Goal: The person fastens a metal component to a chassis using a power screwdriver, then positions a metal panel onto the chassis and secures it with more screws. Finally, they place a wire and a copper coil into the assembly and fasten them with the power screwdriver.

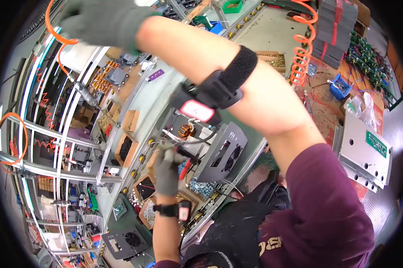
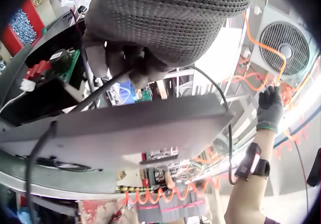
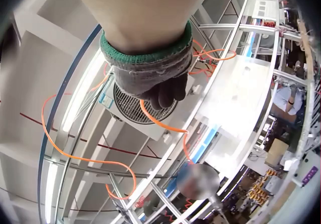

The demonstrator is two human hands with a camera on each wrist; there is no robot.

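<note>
The gloved right hand (image 1: pixel 105 24) is raised at the upper left of the head view. In the right wrist view its curled fingers (image 3: pixel 168 91) grip an orange hose (image 3: pixel 160 123), from which a powered screwdriver (image 1: pixel 86 94) hangs. Low over the workbench, the gloved left hand (image 1: pixel 167 172) is beside an open grey metal housing (image 1: pixel 230 154) with a copper coil (image 1: pixel 186 131) near it. Its fingers curl round a black cable (image 2: pixel 98 93) in the left wrist view. A red-handled piece (image 1: pixel 185 169) is close to that hand; whether they touch I cannot tell.
Bins of screws (image 1: pixel 201 187) and small parts line the bench edge. An aluminium frame (image 1: pixel 67 143) with coiled orange hoses stands left. At the right are a blue basket (image 1: pixel 340 87), stacked grey panels (image 1: pixel 333 35) and a large metal cover (image 1: pixel 364 149). Another fan housing (image 1: pixel 128 241) lies lower left.
</note>
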